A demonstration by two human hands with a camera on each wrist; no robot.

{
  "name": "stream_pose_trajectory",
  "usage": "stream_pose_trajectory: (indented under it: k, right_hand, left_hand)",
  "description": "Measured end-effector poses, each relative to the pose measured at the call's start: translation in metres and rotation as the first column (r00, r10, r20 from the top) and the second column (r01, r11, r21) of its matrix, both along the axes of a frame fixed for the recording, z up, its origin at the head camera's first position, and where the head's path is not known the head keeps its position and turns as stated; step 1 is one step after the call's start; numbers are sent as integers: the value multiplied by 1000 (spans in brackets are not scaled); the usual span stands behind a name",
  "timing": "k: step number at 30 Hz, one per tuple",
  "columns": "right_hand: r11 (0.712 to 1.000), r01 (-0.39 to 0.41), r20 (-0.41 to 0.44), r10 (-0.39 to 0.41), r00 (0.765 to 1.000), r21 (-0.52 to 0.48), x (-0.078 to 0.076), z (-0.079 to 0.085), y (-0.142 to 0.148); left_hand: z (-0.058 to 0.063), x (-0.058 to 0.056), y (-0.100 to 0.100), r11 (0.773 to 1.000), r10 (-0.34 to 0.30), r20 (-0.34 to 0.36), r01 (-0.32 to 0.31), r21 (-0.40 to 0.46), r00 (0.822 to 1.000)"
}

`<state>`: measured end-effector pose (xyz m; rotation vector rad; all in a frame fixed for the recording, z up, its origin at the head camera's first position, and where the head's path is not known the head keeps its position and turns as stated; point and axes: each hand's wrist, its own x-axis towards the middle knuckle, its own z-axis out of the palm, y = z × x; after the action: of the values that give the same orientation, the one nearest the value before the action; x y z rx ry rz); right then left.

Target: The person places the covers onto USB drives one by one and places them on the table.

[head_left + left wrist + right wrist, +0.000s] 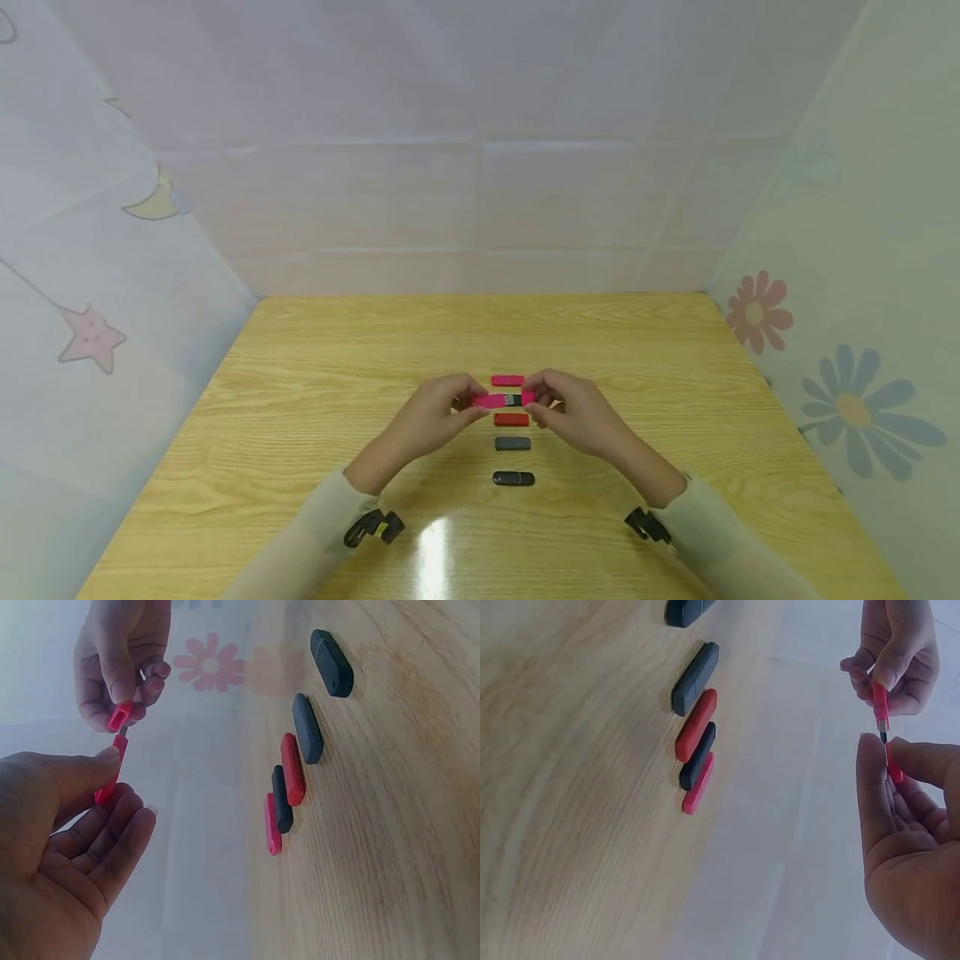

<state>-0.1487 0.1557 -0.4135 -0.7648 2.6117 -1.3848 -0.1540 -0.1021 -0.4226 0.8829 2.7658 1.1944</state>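
Note:
My left hand (442,408) pinches the body of a pink USB stick (489,402) between thumb and fingers, its metal plug (882,726) bare and pointing at my right hand. Between the thumb and fingers of my right hand (573,408) is the stick's pink cap (119,717). The wrist views show body and cap in line, above the table, with the plug tip right at the cap's open end. Below them lies a row of USB sticks: a pink one (507,381), a black one (282,799) partly covered in the head view, and a red one (512,420).
Closer to me in the row lie a grey USB stick (513,443) and a black one with rounded ends (513,478). They rest on a wood-grain table (300,433). Pale printed curtains (480,200) stand around its back and sides.

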Motion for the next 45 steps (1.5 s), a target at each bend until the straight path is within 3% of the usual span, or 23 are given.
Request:
stream_pose_trajectory:
  k: [9, 22, 34, 45]
  right_hand:
    - [1000, -11, -3, 11, 1000, 2, 15, 4, 2]
    - [1000, -20, -26, 20, 999, -16, 25, 0, 3]
    - [999, -33, -29, 32, 999, -24, 30, 0, 1]
    - [999, -36, -29, 36, 999, -22, 32, -4, 0]
  left_hand:
    - [5, 13, -2, 1000, -22, -2, 22, 18, 1000]
    - [6, 23, -3, 997, -55, 3, 55, 49, 998]
    - [5, 27, -2, 994, -92, 10, 91, 63, 996]
    - [3, 28, -1, 991, -114, -24, 116, 68, 993]
